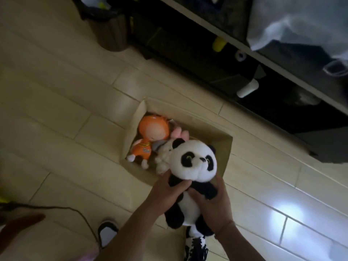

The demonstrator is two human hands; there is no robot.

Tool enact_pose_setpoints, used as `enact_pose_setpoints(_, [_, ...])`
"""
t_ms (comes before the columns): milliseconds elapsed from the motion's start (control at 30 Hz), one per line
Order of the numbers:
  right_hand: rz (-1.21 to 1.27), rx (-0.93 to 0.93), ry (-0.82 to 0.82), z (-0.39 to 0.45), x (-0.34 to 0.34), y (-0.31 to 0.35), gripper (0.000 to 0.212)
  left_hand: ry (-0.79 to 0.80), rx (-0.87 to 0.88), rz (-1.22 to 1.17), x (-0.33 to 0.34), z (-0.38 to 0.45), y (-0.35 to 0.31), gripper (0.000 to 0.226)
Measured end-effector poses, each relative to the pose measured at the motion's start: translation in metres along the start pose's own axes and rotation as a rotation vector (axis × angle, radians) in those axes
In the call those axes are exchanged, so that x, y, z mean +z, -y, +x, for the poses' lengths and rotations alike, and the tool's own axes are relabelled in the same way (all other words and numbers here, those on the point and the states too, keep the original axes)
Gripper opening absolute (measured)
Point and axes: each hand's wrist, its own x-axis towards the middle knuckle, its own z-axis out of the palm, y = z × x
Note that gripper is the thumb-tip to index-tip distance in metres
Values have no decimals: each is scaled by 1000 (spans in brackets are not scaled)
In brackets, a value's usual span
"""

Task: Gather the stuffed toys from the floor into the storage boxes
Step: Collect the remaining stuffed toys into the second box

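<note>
Panda toy [194, 166] was black & white: white head w/ black ears, eye patches; black arms, legs. Doll [150, 134] was orange, striped top, pale feet. Cream plush [162, 160] beside it, pink bit [178, 133] behind. Box [212, 140] was tan cardboard. Floor [56, 110] was pale beige planks. Shoes [195, 247] were black & white.

Doll [150, 135] in box [224, 147], panda [192, 162] above.

Left hand [167, 191] and right hand [212, 206] grip a stuffed panda [192, 166] over a cardboard box [216, 140] holding an orange doll [148, 136].
</note>
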Motion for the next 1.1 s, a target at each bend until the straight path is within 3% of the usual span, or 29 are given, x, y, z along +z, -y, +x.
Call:
enact_pose_setpoints(67, [-5,78,-101,32,-12,-11,80,19,82,156,14,34,2,25])
enact_pose_setpoints(133, [-72,107,-146,68,-16,-23,82,59,-56,63,21,74,13,28])
enact_pose_setpoints(167, [-114,118,-154,87,-14,-30,83,36,45,207,21,89,28,31])
enact_pose_setpoints(200, [-161,143,-152,105,-10,-39,85,34,20,271,25,101,38,29])
enact_pose_setpoints(233, [-194,183,-132,122,-4,-48,85,125,-146,213,33,110,37,28])
enact_pose_setpoints(300, [-213,316,-62,151,9,-67,80,87,-163,448,40,122,54,42])
enact_pose_setpoints(367, [-240,408,-50,171,17,-82,76,296,-317,546,40,132,62,51])
enact_pose_setpoints(433, [-342,314,-58,175,22,-91,81,408,-280,643,42,133,64,52])
enact_pose_setpoints(567, [-871,-54,80,168,32,-103,80,455,-279,777,41,138,70,57])
enact_pose_setpoints(700, [-1052,-36,300,186,58,-130,96,490,-302,1017,41,152,89,59])
enact_pose_setpoints(800, [-1091,-35,323,207,70,-162,93,476,-307,1228,35,166,121,66])
enact_pose_setpoints(933, [-1182,-48,262,219,85,-178,83,481,-348,1212,25,172,139,66])
enact_pose_setpoints(1033, [-1246,9,349,203,82,-158,84,473,-293,1151,20,157,120,61])
enact_pose_setpoints(1100, [-1274,31,446,184,71,-136,80,365,-313,982,15,142,109,62])
